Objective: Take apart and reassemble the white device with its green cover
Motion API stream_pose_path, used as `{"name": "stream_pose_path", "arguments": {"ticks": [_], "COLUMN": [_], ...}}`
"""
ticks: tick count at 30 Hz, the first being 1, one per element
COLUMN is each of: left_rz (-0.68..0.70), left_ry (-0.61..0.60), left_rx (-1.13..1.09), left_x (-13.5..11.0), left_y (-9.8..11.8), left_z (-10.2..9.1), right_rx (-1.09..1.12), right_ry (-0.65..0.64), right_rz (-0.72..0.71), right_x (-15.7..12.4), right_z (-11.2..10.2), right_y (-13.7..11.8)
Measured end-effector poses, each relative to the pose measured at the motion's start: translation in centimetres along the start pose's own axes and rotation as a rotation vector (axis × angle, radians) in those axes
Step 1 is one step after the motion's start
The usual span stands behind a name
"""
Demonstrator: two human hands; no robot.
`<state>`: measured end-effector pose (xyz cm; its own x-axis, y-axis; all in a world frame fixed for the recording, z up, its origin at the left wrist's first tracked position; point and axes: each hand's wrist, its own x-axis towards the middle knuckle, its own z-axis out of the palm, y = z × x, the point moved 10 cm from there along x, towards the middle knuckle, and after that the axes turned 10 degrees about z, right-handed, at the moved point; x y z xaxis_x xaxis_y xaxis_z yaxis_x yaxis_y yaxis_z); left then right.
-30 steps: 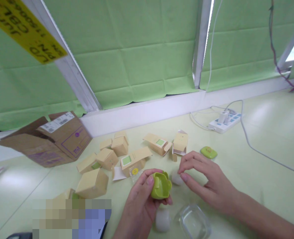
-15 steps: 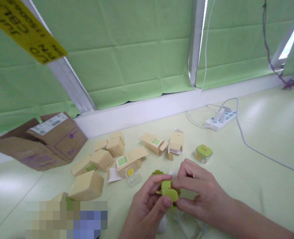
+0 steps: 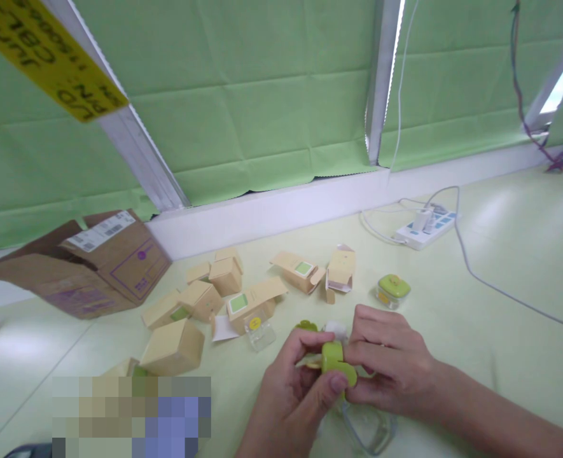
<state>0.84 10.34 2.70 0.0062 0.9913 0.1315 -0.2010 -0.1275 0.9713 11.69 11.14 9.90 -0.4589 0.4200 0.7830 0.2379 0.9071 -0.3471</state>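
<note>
Right hand (image 3: 390, 366), apart a second ago, now joins the left hand (image 3: 285, 401) on the green piece (image 3: 333, 361), low, right of centre. Left fingers clamp it; right fingers, curled, grip its right side. One jar (image 3: 394, 289) sits right, three opened boxes (image 3: 340, 270) mid-frame, one carton (image 3: 114, 267) left. Upper left, a tilted yellow label (image 3: 47, 57) reads "CBL" and "P/N".

Green pc. (image 3: 333, 358) partly hidden btwn hands (image 3: 294, 389) (image 3: 392, 364)
</note>
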Motion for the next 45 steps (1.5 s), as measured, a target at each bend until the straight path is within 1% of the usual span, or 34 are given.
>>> {"name": "stream_pose_path", "arguments": {"ticks": [3, 5, 7, 9, 11, 14, 16, 19, 21, 24, 27, 30, 33, 35, 36, 38, 41, 43, 45], "left_rz": [0.032, 0.047, 0.043, 0.050, 0.070, 0.076, 0.065, 0.041, 0.020, 0.001, 0.000, 0.005, 0.033, 0.068, 0.082, 0.088, 0.075, 0.087, 0.120], "left_ry": [0.093, 0.149, 0.186, 0.221, 0.254, 0.279, 0.289, 0.328, 0.350, 0.353, 0.344, 0.343, 0.301, 0.252, 0.230, 0.193, 0.170, 0.149, 0.119], "left_rx": [0.015, -0.012, -0.040, -0.054, -0.056, -0.075, -0.091, -0.120, -0.140, -0.139, -0.101, -0.057, 0.113, 0.232, 0.257, 0.254, 0.239, 0.344, 0.536], "left_x": [0.2, 0.3, 0.4, 0.5, 0.7, 0.8, 1.0, 1.0, 0.9, 0.9, 1.0, 0.9, 0.9, 0.8, 0.8, 0.7, 0.4, 0.4, 0.4], "left_y": [0.8, 1.3, 1.6, 1.8, 1.9, 1.3, 0.8, 0.3, 0.1, -0.2, -0.5, -0.8, -0.5, 0.0, 0.1, 0.1, 0.2, 0.8, 1.9], "left_z": [-0.7, -1.2, -1.8, -2.5, -3.4, -4.3, -4.7, -5.4, -5.7, -5.9, -6.1, -6.4, -6.4, -6.1, -5.9, -5.4, -4.9, -4.8, -4.8], "right_rx": [0.014, 0.031, 0.053, 0.061, 0.049, 0.023, 0.014, 0.004, -0.005, -0.024, -0.062, -0.141, -0.266, -0.358, -0.394, -0.443, -0.478, -0.491, -0.504], "right_ry": [0.050, 0.092, 0.133, 0.168, 0.132, -0.039, -0.156, -0.272, -0.313, -0.325, -0.311, -0.262, -0.173, -0.115, -0.096, -0.090, -0.105, -0.108, -0.110], "right_rz": [0.016, 0.064, 0.178, 0.337, 0.479, 0.594, 0.615, 0.628, 0.636, 0.631, 0.599, 0.575, 0.597, 0.631, 0.648, 0.667, 0.687, 0.706, 0.724], "right_x": [0.4, 0.5, 0.5, 0.2, -0.2, -0.5, -0.7, -1.1, -1.3, -1.5, -1.1, -0.5, -0.1, -0.2, -0.4, -0.8, -1.6, -2.1, -2.5], "right_z": [-0.7, -1.4, -2.1, -2.7, -2.5, -0.8, 0.5, 1.9, 2.4, 2.4, 1.6, -0.1, -2.5, -3.9, -4.4, -4.8, -4.7, -4.8, -5.1], "right_y": [0.0, 0.5, 1.8, 3.9, 6.0, 8.1, 8.8, 9.3, 9.4, 9.3, 9.0, 9.4, 11.0, 12.3, 13.0, 14.1, 15.5, 16.5, 17.6]}}
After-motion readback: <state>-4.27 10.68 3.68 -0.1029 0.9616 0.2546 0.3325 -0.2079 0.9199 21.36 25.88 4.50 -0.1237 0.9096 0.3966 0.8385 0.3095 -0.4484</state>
